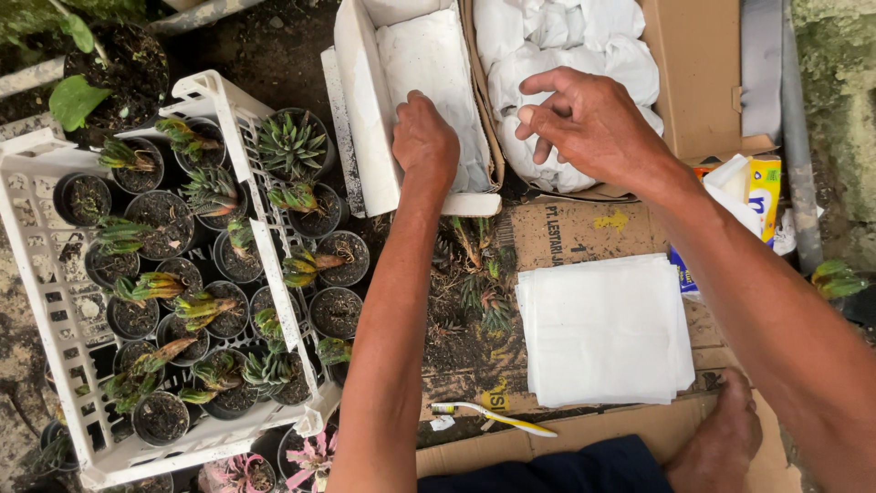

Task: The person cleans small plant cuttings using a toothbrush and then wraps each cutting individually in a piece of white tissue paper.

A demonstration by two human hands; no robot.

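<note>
- Your left hand: arm straight fwd, knuckles up, fingers curled and pressed onto the white paper lining the white box; nothing pinched.
- Your right hand: arm comes in from the right, wrist bent, fingers loosely spread, thumb & forefinger close, over crumpled paper in the cardboard box; can't tell if it pinches any.
- Stack of paper sheets lies on flat cardboard, near your foot.
- Crate w/ potted plants sits at left.

1. White plastic crate of small succulents in black pots.
2. Stack of white paper sheets on flattened cardboard.
3. Yellow-and-white toothbrush.
4. Bare-rooted succulents lying in loose soil.
</note>
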